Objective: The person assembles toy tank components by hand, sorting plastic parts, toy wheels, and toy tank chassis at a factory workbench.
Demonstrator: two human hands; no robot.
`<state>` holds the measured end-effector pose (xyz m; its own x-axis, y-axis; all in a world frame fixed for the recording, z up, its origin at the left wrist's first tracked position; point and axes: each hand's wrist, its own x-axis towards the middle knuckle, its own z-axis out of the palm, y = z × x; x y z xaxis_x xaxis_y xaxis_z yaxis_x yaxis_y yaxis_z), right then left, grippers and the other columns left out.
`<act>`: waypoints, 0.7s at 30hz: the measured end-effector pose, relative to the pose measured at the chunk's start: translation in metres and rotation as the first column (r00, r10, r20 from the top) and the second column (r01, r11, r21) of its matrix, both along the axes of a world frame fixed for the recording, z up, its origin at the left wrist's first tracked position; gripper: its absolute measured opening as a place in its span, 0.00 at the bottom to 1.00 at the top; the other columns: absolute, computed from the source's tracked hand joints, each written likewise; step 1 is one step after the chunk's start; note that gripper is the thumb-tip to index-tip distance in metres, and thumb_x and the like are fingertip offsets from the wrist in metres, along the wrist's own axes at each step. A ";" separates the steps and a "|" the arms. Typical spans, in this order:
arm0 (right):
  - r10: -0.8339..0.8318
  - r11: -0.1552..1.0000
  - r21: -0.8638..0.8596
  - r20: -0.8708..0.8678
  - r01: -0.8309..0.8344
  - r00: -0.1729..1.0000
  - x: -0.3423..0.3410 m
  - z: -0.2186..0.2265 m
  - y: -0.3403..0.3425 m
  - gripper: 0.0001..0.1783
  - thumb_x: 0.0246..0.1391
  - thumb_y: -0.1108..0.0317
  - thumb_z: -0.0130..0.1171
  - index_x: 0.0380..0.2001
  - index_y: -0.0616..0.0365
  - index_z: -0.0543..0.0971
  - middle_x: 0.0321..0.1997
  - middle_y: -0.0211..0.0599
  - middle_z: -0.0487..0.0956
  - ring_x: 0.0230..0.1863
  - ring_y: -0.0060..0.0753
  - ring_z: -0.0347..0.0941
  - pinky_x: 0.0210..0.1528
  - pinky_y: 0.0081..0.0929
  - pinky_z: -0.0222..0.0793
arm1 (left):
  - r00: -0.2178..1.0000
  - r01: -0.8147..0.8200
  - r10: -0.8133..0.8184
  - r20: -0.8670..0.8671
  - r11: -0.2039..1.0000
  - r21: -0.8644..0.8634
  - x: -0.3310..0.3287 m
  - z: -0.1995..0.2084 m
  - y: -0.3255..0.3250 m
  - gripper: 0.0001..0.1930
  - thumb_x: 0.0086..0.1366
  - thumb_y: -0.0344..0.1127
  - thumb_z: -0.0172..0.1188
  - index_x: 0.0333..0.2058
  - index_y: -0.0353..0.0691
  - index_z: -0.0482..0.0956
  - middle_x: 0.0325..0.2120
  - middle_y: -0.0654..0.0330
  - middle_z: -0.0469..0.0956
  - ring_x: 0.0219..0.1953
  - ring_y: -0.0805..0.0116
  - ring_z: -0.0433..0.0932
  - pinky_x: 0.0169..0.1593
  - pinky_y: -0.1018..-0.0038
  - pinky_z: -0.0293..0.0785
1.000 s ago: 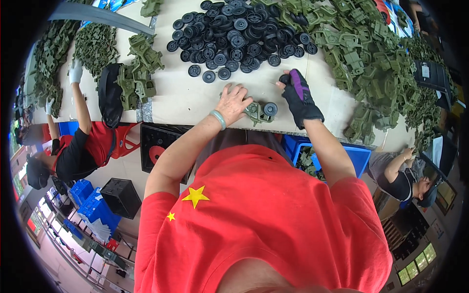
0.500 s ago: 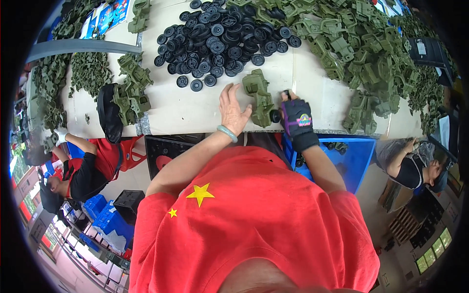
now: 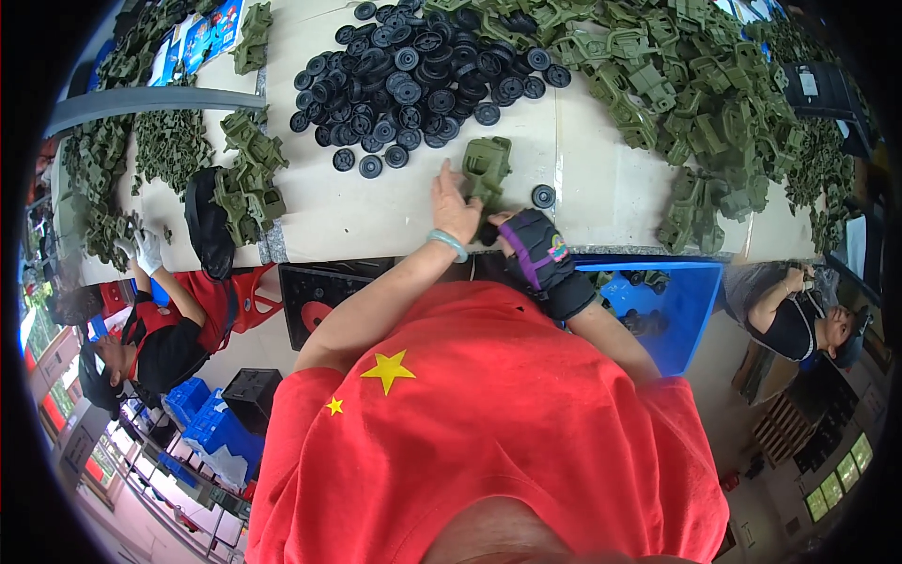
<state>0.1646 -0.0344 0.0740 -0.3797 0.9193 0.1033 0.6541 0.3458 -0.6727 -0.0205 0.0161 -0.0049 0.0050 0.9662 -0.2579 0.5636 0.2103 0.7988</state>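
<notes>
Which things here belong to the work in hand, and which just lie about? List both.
In the job, it seems: green part at the left hand; loose black wheel; black wheel pile; green parts pile.
Lying about, apparently: black pouch; blue printed sheet.

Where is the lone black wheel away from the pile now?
In the head view, the lone black wheel lies on the table right of centre, just beyond the gloved right hand and right of the olive-green vehicle body.

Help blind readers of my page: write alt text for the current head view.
A bare left hand and a gloved right hand work at a green part on a pale table. One black wheel lies nearby; beyond sit piled wheels and green parts.
</notes>
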 end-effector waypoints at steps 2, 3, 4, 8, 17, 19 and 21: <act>0.026 0.999 -0.045 -0.091 -0.030 0.996 -0.003 0.000 0.003 0.21 0.53 0.69 0.59 0.51 0.56 0.81 0.46 0.48 0.83 0.48 0.54 0.78 0.52 0.49 0.73 | 0.999 0.019 -0.019 -0.043 1.000 0.019 -0.013 0.016 0.006 0.46 0.56 0.29 0.70 0.72 0.39 0.56 0.58 0.47 0.70 0.60 0.43 0.68 0.67 0.52 0.65; 0.007 0.996 -0.083 -0.115 -0.016 0.993 -0.002 0.002 0.005 0.21 0.52 0.69 0.59 0.51 0.57 0.81 0.47 0.49 0.83 0.48 0.55 0.78 0.51 0.50 0.73 | 0.996 0.024 -0.021 -0.091 0.999 0.041 -0.021 0.025 0.008 0.45 0.57 0.29 0.70 0.72 0.42 0.57 0.59 0.48 0.70 0.61 0.44 0.68 0.67 0.52 0.64; -0.128 0.991 0.022 -0.007 0.128 0.992 0.007 -0.012 0.005 0.21 0.51 0.69 0.60 0.50 0.56 0.81 0.47 0.49 0.82 0.47 0.56 0.77 0.50 0.51 0.72 | 0.982 0.091 -0.072 -0.177 0.991 0.102 -0.025 0.030 0.010 0.43 0.58 0.34 0.71 0.71 0.46 0.60 0.62 0.49 0.69 0.63 0.46 0.67 0.66 0.48 0.64; -0.316 0.938 -0.029 0.337 0.345 0.887 0.037 0.009 0.027 0.19 0.48 0.66 0.67 0.45 0.55 0.80 0.44 0.50 0.81 0.49 0.57 0.76 0.51 0.51 0.71 | 0.899 0.267 -0.188 -0.396 0.951 0.156 -0.013 0.061 0.007 0.47 0.55 0.44 0.74 0.72 0.45 0.60 0.68 0.50 0.64 0.65 0.49 0.69 0.66 0.46 0.62; -0.061 0.970 -0.183 0.450 0.159 0.891 0.053 -0.004 0.032 0.14 0.46 0.67 0.68 0.39 0.51 0.80 0.39 0.46 0.80 0.44 0.55 0.77 0.46 0.49 0.72 | 0.627 0.521 -0.580 -0.520 0.808 -0.274 -0.020 0.069 0.014 0.58 0.55 0.44 0.74 0.77 0.47 0.44 0.50 0.56 0.81 0.53 0.57 0.79 0.56 0.53 0.65; -0.041 0.968 -0.203 0.452 0.147 0.891 0.049 0.002 0.033 0.16 0.46 0.66 0.69 0.40 0.52 0.80 0.40 0.46 0.80 0.45 0.55 0.77 0.47 0.49 0.73 | 0.606 0.529 -0.611 -0.509 0.788 -0.316 -0.020 0.069 0.016 0.60 0.56 0.45 0.73 0.78 0.45 0.41 0.50 0.55 0.81 0.52 0.57 0.79 0.56 0.53 0.65; -0.261 0.931 -0.222 0.143 0.288 0.955 0.038 0.016 0.035 0.20 0.48 0.67 0.69 0.47 0.55 0.81 0.43 0.48 0.81 0.47 0.56 0.77 0.50 0.50 0.73 | 0.635 0.531 -0.594 -0.494 0.800 -0.280 -0.020 0.065 0.017 0.60 0.55 0.44 0.73 0.78 0.43 0.41 0.49 0.53 0.81 0.52 0.55 0.79 0.55 0.53 0.66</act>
<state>0.2022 0.0001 0.0897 -0.1051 0.9817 -0.1591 0.7748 -0.0195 -0.6319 -0.0402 0.0334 0.0603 0.3711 0.7917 -0.4852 0.9180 -0.2342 0.3200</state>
